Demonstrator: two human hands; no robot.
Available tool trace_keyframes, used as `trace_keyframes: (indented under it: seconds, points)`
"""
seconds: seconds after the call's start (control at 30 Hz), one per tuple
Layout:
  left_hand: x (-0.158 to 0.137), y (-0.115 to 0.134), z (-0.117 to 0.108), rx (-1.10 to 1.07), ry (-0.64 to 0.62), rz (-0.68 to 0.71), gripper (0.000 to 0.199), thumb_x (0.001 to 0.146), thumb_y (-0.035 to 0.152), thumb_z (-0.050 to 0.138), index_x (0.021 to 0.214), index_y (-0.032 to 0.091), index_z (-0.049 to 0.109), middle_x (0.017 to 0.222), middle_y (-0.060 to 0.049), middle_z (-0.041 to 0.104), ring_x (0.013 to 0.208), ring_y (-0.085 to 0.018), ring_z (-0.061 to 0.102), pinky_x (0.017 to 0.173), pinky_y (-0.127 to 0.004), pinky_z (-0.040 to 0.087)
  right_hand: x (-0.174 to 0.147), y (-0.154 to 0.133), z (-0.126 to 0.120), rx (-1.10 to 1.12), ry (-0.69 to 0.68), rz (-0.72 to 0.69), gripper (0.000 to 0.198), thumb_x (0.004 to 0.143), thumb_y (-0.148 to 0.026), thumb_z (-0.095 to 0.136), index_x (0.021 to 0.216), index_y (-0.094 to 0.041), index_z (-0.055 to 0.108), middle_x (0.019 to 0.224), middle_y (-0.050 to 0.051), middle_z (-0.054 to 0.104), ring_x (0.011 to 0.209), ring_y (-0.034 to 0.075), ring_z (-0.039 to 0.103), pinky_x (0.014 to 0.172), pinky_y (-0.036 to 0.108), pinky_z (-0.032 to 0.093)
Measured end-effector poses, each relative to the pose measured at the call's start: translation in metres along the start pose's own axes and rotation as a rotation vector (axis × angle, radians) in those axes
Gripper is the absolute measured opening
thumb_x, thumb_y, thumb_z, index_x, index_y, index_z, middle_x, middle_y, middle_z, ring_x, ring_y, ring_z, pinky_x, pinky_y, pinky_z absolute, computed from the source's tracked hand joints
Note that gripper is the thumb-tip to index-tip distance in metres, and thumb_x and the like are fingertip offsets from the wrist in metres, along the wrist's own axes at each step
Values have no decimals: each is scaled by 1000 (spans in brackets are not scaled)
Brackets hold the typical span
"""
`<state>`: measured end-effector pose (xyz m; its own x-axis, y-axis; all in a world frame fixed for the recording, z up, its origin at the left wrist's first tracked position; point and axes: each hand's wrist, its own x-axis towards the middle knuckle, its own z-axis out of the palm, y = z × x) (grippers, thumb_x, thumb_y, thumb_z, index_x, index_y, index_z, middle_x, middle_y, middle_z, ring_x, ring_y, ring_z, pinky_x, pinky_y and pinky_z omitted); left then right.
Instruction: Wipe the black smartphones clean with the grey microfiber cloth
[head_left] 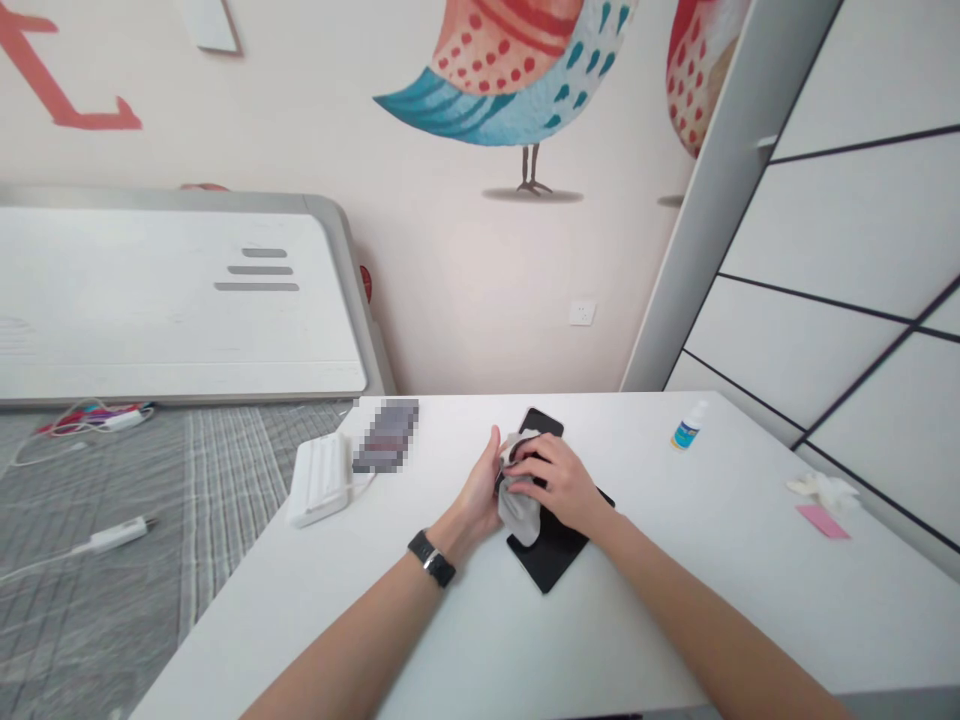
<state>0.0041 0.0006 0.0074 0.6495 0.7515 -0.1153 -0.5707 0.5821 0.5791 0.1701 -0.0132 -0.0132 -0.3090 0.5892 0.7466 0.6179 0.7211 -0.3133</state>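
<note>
My right hand [555,480] has its fingers bent over a soft grey cloth [519,515], bunched up with part of it hanging down. On the cloth's left side, my left hand [481,487] is curled with the thumb pointing up; its other fingers are mostly hidden. A black phone [541,422] with rounded corners pokes out past the cloth and seems to rest in the left hand. Below both hands a flat black tablet-like slab [550,560] lies on the white table [465,640], partly covered by the right hand and cloth.
A white power strip [321,480] and a blurred-out dark object [388,436] sit on the left. To the right are a small bottle with a blue label [686,427], crumpled white tissue [829,490] and a pink slip [823,521]. A bed [150,560] adjoins the table's left edge.
</note>
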Motion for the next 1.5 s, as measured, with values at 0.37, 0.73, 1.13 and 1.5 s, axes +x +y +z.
trace_keyframes:
  seconds: [0.37, 0.73, 1.13, 1.5]
  points:
    - [3, 9, -4, 173, 66, 79, 57, 108, 57, 32, 129, 15, 65, 79, -4, 70, 50, -10, 60, 45, -18, 48, -1, -2, 7, -59, -51, -7, 17, 99, -45, 64, 102, -33, 76, 114, 2, 73, 108, 24, 65, 107, 43, 47]
    - [11, 36, -35, 939, 299, 228, 23, 86, 31, 71, 105, 18, 71, 90, -6, 76, 75, -21, 69, 72, -30, 50, -12, 56, -20, -94, 229, 429, 28, 101, -45, 54, 95, -22, 69, 101, 11, 72, 101, 29, 64, 94, 43, 48]
    - [3, 54, -49, 1837, 349, 314, 34, 85, 44, 70, 108, 20, 79, 115, -18, 67, 116, -41, 60, 106, -50, 39, -12, 62, -13, 92, 245, 563, 37, 98, -53, 52, 96, -21, 70, 97, 9, 75, 86, 24, 67, 81, 37, 52]
    - [-27, 12, -17, 1858, -480, 207, 126, 63, 76, 82, 163, 21, 30, 171, -21, 20, 160, -43, 6, 125, -63, -5, -10, 62, -21, 45, 286, 609, 33, 95, -51, 57, 102, -21, 66, 89, 5, 70, 76, 20, 62, 68, 32, 48]
